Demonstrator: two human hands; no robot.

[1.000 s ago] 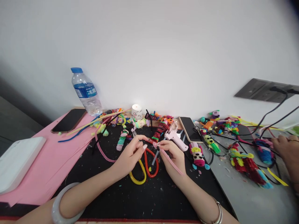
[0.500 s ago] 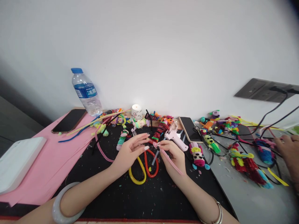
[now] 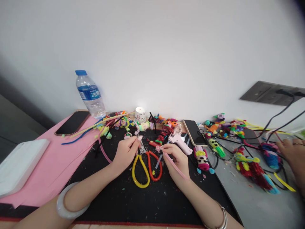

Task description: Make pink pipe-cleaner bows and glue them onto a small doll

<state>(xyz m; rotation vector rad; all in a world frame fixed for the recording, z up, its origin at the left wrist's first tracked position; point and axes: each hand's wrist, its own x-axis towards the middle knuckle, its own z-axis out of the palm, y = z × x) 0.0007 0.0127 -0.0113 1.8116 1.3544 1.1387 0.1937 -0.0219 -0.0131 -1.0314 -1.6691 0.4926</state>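
Observation:
My right hand (image 3: pixel 177 160) pinches a pink fuzzy pipe cleaner (image 3: pixel 175 166); its curled end shows at the fingertips and its tail lies back across the hand. To the left, my left hand (image 3: pixel 126 155) is closed, thumb and fingertips pressed together above the scissors' blades. Whatever those fingers hold, if anything, is too small to make out. Between my hands lie scissors (image 3: pixel 142 185) with one yellow and one red handle, resting on the black mat (image 3: pixel 164 203). Just beyond my right hand are a pale pink glue gun (image 3: pixel 181 143) and a dark red fuzzy figure (image 3: pixel 164 135).
A water bottle (image 3: pixel 91 97), a dark phone (image 3: pixel 72 123) and a white box (image 3: pixel 22 165) stand left on pink paper. A paper cup (image 3: pixel 140 115), a second phone (image 3: pixel 195 133) and several pipe-cleaner figures line the wall. Another person's hand (image 3: pixel 292 154) is far right, near cables.
My left hand has drawn back left from the right hand's fingertips, and its spread fingers have closed into a pinch. The scissors' blades now show. My right hand keeps its hold.

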